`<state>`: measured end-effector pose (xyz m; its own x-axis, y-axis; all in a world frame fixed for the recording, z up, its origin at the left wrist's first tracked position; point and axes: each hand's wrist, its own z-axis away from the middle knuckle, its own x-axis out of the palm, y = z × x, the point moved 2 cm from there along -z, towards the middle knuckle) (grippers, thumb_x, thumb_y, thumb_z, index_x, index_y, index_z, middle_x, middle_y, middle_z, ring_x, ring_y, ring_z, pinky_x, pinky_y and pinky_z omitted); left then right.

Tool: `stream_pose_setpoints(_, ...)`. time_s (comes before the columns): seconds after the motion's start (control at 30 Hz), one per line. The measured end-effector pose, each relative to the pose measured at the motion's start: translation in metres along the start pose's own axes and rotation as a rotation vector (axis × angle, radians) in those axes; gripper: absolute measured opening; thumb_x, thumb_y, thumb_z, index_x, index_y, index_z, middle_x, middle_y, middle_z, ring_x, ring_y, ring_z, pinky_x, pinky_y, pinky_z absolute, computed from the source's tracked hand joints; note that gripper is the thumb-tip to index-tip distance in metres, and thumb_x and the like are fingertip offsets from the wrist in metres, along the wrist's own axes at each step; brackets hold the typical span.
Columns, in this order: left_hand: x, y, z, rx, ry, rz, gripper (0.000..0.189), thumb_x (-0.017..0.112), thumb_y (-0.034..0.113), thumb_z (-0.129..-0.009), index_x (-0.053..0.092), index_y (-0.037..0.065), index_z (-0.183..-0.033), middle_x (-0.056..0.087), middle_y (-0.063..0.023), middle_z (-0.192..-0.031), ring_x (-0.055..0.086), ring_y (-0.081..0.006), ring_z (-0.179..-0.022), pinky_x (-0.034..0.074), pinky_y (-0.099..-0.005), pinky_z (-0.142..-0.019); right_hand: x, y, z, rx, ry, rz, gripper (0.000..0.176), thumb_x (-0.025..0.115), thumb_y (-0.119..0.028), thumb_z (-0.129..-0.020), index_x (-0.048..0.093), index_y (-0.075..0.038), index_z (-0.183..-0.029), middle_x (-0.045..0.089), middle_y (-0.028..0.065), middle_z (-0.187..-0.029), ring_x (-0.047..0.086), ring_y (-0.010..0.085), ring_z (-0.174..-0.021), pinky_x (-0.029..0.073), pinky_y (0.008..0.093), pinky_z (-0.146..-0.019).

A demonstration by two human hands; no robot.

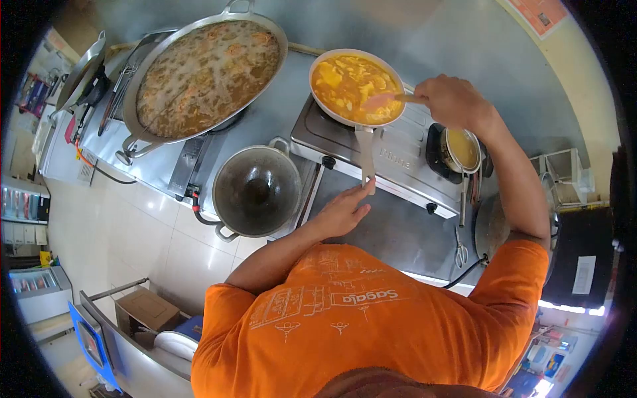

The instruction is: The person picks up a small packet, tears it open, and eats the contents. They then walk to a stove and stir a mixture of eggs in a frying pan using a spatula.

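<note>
A light-rimmed frying pan (pixel 320 111) sits on the silver gas stove (pixel 398 156), filled with bright yellow, partly set egg (pixel 345 74). My left hand (pixel 346 211) is at the end of the pan's pale handle (pixel 365 152), its fingers closed on the tip; part of the grip is hidden. Over the pan's right side, my right hand (pixel 454 99) is closed around the handle of a spatula (pixel 379 101). The spatula's pinkish head is blurred and dips into the egg.
A large wok (pixel 129 99) of bubbling oil with frying food stands at the back left. Nearer is a bare wok (pixel 255 189). On the right burner stands a small pot (pixel 462 149) with yellowish liquid. Scissors (pixel 460 251) lie on the counter near its front edge.
</note>
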<state>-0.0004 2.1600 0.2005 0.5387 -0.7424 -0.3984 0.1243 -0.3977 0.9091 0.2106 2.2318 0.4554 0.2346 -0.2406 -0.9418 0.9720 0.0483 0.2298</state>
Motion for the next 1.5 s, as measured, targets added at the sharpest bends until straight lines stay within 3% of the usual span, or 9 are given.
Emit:
stream_pose_setpoints(0.1,0.001,-0.002,0.000,0.010,-0.009,0.016,0.065,0.053,0.018,-0.098,0.021,0.014,-0.154,0.045,-0.0240,-0.143,0.043,-0.0400,-0.133,0.034,-0.0422,-0.112,0.013,-0.009,0.012,-0.041,-0.090,0.059,0.029,0.055,-0.005,-0.081,0.071,-0.010,-0.105,0.070,0.0164,-0.095,0.066,0.0358,-0.093,0.053,0.0468,-0.081)
stream_pose_setpoints(0.3,0.001,0.004,0.002,-0.012,0.012,-0.017,0.063,0.053,0.015,-0.097,0.024,0.008,-0.152,0.046,-0.0256,-0.142,0.044,-0.0407,-0.132,0.036,-0.0416,-0.111,0.092,0.001,-0.028,-0.074,-0.045,0.037,0.033,0.055,-0.003,-0.077,0.068,-0.006,-0.107,0.070,0.0179,-0.094,0.067,0.0357,-0.093,0.054,0.0466,-0.080)
stream_pose_setpoints(0.63,0.006,0.001,0.002,-0.014,0.013,-0.029,0.064,0.053,0.016,-0.098,0.021,0.011,-0.154,0.045,-0.0264,-0.142,0.043,-0.0416,-0.132,0.035,-0.0420,-0.111,0.087,0.005,-0.072,0.032,-0.006,0.075,0.027,0.053,-0.005,-0.082,0.067,-0.007,-0.106,0.070,0.0175,-0.098,0.068,0.0362,-0.093,0.055,0.0462,-0.078)
stream_pose_setpoints(0.93,0.005,-0.003,0.000,0.052,0.032,0.004,0.063,0.052,0.016,-0.098,0.023,0.010,-0.153,0.047,-0.0271,-0.140,0.044,-0.0427,-0.131,0.036,-0.0421,-0.111,0.011,0.007,-0.001,0.013,-0.004,0.185,0.032,0.057,-0.004,-0.078,0.069,-0.012,-0.107,0.070,0.0145,-0.093,0.068,0.0338,-0.088,0.055,0.0459,-0.076)
stream_pose_setpoints(1.03,0.004,-0.001,0.000,0.054,0.032,0.019,0.062,0.052,0.016,-0.098,0.023,0.010,-0.153,0.046,-0.0273,-0.141,0.044,-0.0427,-0.131,0.036,-0.0421,-0.111,0.010,-0.003,0.013,-0.033,-0.064,0.273,0.020,0.060,-0.008,-0.082,0.071,-0.007,-0.098,0.071,0.0174,-0.096,0.070,0.0338,-0.089,0.057,0.0448,-0.074)
stream_pose_setpoints(1.13,0.002,0.002,0.002,0.026,0.029,0.004,0.062,0.052,0.017,-0.098,0.024,0.010,-0.153,0.047,-0.0274,-0.141,0.045,-0.0424,-0.130,0.036,-0.0423,-0.110,0.042,0.000,0.005,-0.097,-0.059,0.245,0.020,0.061,-0.008,-0.083,0.070,-0.007,-0.100,0.071,0.0162,-0.096,0.071,0.0322,-0.089,0.058,0.0426,-0.073)
stream_pose_setpoints(1.23,0.008,-0.004,0.002,0.008,0.041,-0.025,0.062,0.053,0.016,-0.097,0.025,0.011,-0.153,0.048,-0.0263,-0.140,0.045,-0.0411,-0.131,0.036,-0.0422,-0.111,0.074,0.005,-0.017,-0.026,-0.073,0.275,0.020,0.059,-0.009,-0.085,0.069,-0.006,-0.103,0.070,0.0158,-0.101,0.071,0.0319,-0.091,0.058,0.0410,-0.073)
stream_pose_setpoints(1.3,0.009,-0.009,0.002,-0.002,0.041,-0.017,0.064,0.055,0.015,-0.098,0.025,0.016,-0.154,0.047,-0.0240,-0.142,0.045,-0.0384,-0.133,0.035,-0.0415,-0.112,0.084,0.005,-0.028,-0.033,-0.014,0.286,0.023,0.057,-0.009,-0.087,0.068,-0.006,-0.107,0.068,0.0156,-0.104,0.071,0.0321,-0.091,0.058,0.0410,-0.072)
stream_pose_setpoints(1.5,0.003,-0.001,0.001,0.039,0.024,0.017,0.065,0.055,0.015,-0.098,0.023,0.014,-0.154,0.048,-0.0238,-0.142,0.046,-0.0382,-0.132,0.035,-0.0417,-0.112,0.110,0.031,-0.057,-0.004,0.173,0.291,0.025,0.056,-0.009,-0.087,0.066,-0.007,-0.110,0.065,0.0148,-0.106,0.071,0.0318,-0.088,0.058,0.0422,-0.072)
